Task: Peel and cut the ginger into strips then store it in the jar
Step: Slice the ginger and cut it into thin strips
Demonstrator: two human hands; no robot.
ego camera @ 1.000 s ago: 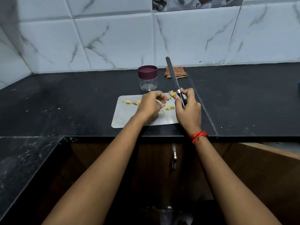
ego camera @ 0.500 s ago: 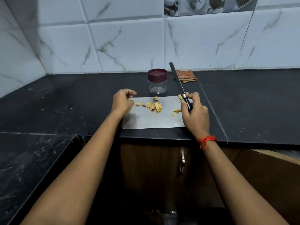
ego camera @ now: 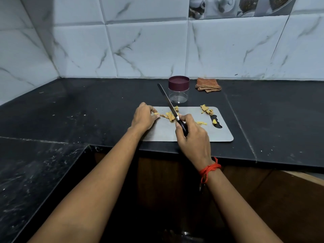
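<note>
A grey cutting board [ego camera: 222, 134] lies on the black counter with yellow ginger pieces on it. One cluster of ginger [ego camera: 170, 116] sits at the board's left part, another cluster of ginger scraps [ego camera: 206, 109] at the far right corner. My right hand [ego camera: 192, 137] is shut on the dark handle of a knife [ego camera: 168, 102], its blade pointing away over the left cluster. My left hand [ego camera: 143, 117] rests at the board's left edge, fingertips touching a small ginger piece. A clear jar [ego camera: 178, 94] with a maroon lid stands closed just behind the board.
A folded brown checked cloth [ego camera: 207, 85] lies by the tiled wall right of the jar. The black counter [ego camera: 78, 106] turns a corner at the left. A wooden cabinet front [ego camera: 263, 199] is below the counter edge.
My right hand with the knife has moved left across the board to the left ginger cluster. My left hand has come back to the board's left edge. The view has shifted left.
</note>
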